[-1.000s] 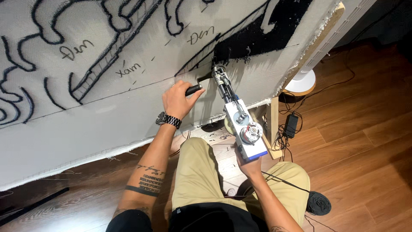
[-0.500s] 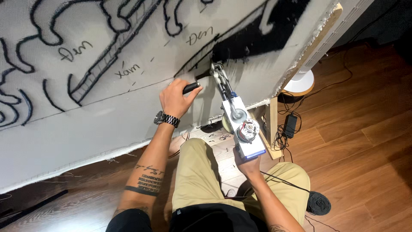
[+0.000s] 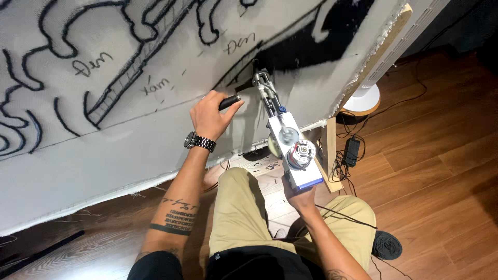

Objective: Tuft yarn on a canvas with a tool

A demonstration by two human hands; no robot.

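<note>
You are holding a tufting gun (image 3: 282,132) against a stretched grey cloth (image 3: 129,150) marked with black outlines. Your left hand (image 3: 210,116) is closing around the gun's black side handle (image 3: 229,101), which is projecting toward 9 o'clock from the tool's front section. Your right hand (image 3: 301,194) is gripping the gun from beneath at its rear end, at 5 o'clock from the left hand; the fingers are mostly hidden behind the tool body.

The gun is lying between your two hands, angled from 5 o'clock up to 11 o'clock, with its needle end (image 3: 255,70) touching the cloth just below a filled black area (image 3: 311,46). The round silver motor (image 3: 302,154) and a flat wheel (image 3: 287,136) are facing you on the white body.

A wristwatch (image 3: 198,141) is sitting on your left wrist. Your knees in tan trousers (image 3: 238,212) are resting below the tool. A wooden frame post (image 3: 328,153) is standing just beside the gun at 3 o'clock, with a black power adapter (image 3: 352,151) and tangled cables on the wooden floor (image 3: 441,171) near it. A white fan base (image 3: 363,99) is standing at 2 o'clock.
</note>
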